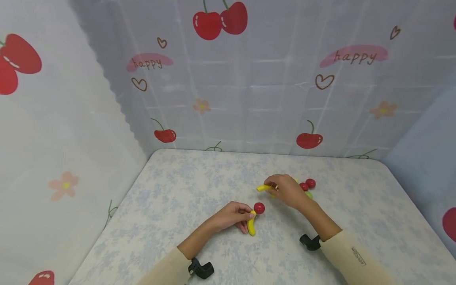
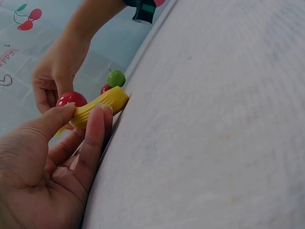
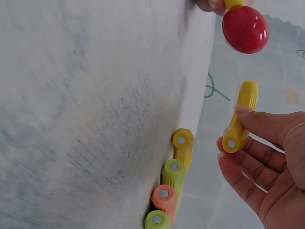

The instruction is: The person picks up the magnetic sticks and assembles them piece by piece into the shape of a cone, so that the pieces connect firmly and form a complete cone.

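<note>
My left hand (image 1: 229,217) pinches a curved yellow toy rod (image 1: 251,227) between thumb and fingers, low over the table. At that rod's upper end sits a shiny red ball (image 1: 259,208), touching it in the right wrist view. Farther back and to the right, my right hand (image 1: 287,192) pinches a second yellow rod (image 3: 243,105) by thumb and fingertips. A round silver disc shows at one end of this rod, and its other end points left in the head view. The red ball and the second rod are apart.
Behind the right hand lie red balls (image 1: 310,183) and a green piece, partly hidden. In the right wrist view, yellow, green (image 3: 174,166) and pink (image 3: 164,193) rods with silver discs stand in a row. A green ball (image 2: 116,78) shows in the left wrist view. A patterned curtain (image 1: 249,99) hangs behind the table.
</note>
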Available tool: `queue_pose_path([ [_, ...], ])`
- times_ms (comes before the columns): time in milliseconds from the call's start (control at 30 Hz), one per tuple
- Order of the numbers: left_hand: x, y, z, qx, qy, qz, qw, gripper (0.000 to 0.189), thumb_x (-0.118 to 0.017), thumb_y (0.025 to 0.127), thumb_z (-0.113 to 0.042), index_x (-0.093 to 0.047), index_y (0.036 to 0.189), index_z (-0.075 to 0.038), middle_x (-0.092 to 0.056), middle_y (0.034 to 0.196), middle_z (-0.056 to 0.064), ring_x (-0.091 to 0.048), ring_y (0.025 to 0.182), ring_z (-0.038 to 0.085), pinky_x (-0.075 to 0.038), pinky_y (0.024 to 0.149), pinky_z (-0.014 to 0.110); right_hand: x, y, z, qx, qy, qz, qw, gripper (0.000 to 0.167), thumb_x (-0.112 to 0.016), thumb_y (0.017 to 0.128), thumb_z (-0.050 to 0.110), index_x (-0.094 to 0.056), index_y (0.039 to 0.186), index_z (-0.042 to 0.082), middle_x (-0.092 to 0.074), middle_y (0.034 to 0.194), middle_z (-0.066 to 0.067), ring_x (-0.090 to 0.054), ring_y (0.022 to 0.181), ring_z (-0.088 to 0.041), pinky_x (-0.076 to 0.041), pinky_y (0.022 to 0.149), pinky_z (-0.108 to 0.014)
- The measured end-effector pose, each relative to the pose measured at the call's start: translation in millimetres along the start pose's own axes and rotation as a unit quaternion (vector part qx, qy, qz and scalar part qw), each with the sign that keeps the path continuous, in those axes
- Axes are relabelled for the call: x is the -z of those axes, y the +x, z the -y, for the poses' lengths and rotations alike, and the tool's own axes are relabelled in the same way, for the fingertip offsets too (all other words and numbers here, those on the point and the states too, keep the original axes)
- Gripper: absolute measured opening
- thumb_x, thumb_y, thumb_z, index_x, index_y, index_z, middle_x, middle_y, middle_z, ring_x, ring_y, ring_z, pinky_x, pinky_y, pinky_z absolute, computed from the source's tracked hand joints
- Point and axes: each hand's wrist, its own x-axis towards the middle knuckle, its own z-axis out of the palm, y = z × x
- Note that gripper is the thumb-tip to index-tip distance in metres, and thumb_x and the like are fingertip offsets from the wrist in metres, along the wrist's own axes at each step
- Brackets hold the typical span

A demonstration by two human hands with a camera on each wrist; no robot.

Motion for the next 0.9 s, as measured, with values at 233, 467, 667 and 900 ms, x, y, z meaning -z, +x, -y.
queue_pose_path([
  [233,0.6,-0.1,2.1,-0.004,-0.015,0.002,0.9999,0.029,-0.064,0.102,-0.021,-0.069,0.117,0.003,-0.075,0.094,0.011,-0.073,0.071,0.016,-0.061,0.067,0.031,1,-19.1,3,-0.011,0.015,-0.037,0.9992,0.021,-0.085,0.083,0.007,-0.076,0.102,0.006,-0.073,0.092,-0.001,-0.065,0.080,-0.016,-0.059,0.072,-0.033],
  [467,0.2,1.2,2.9,-0.002,-0.030,0.001,0.9996,0.028,-0.066,0.101,-0.019,-0.069,0.116,0.004,-0.074,0.096,0.012,-0.073,0.075,0.018,-0.061,0.068,0.031,1,-32.4,3,-0.023,0.015,-0.047,0.9985,0.023,-0.086,0.081,0.007,-0.076,0.102,0.006,-0.073,0.092,-0.001,-0.066,0.079,-0.015,-0.059,0.071,-0.033],
  [667,1.1,1.4,2.8,0.004,-0.029,-0.004,0.9996,0.027,-0.067,0.101,-0.019,-0.069,0.114,0.004,-0.075,0.097,0.013,-0.074,0.078,0.019,-0.061,0.070,0.032,-4,-38.8,4,-0.049,0.042,-0.034,0.9973,0.023,-0.086,0.081,0.007,-0.076,0.101,0.008,-0.073,0.091,0.002,-0.066,0.079,-0.013,-0.059,0.070,-0.031],
  [900,1.2,0.2,1.6,0.005,-0.035,-0.004,0.9994,0.027,-0.066,0.101,-0.019,-0.068,0.114,0.005,-0.075,0.098,0.013,-0.075,0.082,0.021,-0.061,0.073,0.033,-12,-42.6,5,-0.051,0.054,-0.031,0.9968,0.023,-0.086,0.080,0.005,-0.077,0.100,0.011,-0.072,0.089,0.005,-0.065,0.077,-0.011,-0.058,0.069,-0.028],
])
